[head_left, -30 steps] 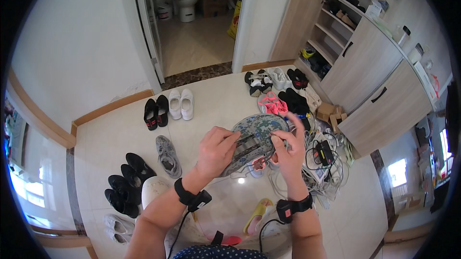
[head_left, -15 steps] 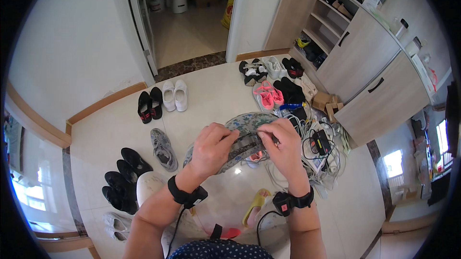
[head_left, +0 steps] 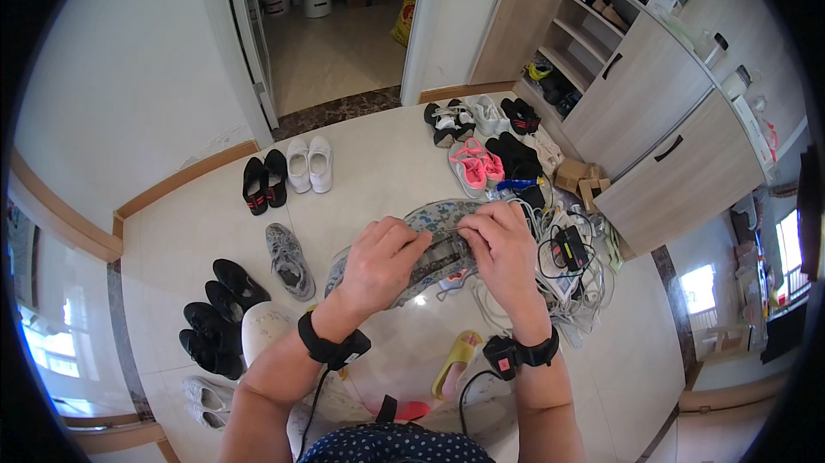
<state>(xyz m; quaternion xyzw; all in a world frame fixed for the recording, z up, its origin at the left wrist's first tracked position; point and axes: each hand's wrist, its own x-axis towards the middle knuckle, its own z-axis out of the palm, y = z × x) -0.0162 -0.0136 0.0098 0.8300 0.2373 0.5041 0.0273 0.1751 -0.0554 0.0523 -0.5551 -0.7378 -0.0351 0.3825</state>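
Note:
A grey camouflage-patterned shoe point(head_left: 447, 213) is held up in front of me, long side running across between my hands. My left hand point(head_left: 384, 258) pinches it near its dark middle strip, thumb and fingers pressed together. On the other side my right hand point(head_left: 501, 244) pinches its upper part the same way. Whether a thin lace lies between the fingertips is too small to tell. A single shoe of similar grey pattern point(head_left: 290, 262) stands on the floor to the left. Both wrists wear black straps with small boxes and cables.
Black shoes point(head_left: 225, 308) and white shoes point(head_left: 309, 165) stand at left. Pink-laced sneakers point(head_left: 474, 166) and other pairs sit ahead at right, beside a tangle of cables point(head_left: 563, 283). A wooden shoe cabinet point(head_left: 653, 94) has one door open. A yellow slipper point(head_left: 455, 366) is near my lap.
My right hand's fingers have curled in more over the shoe, and its upper part shows more. My left hand has hardly moved. The view has shifted slightly.

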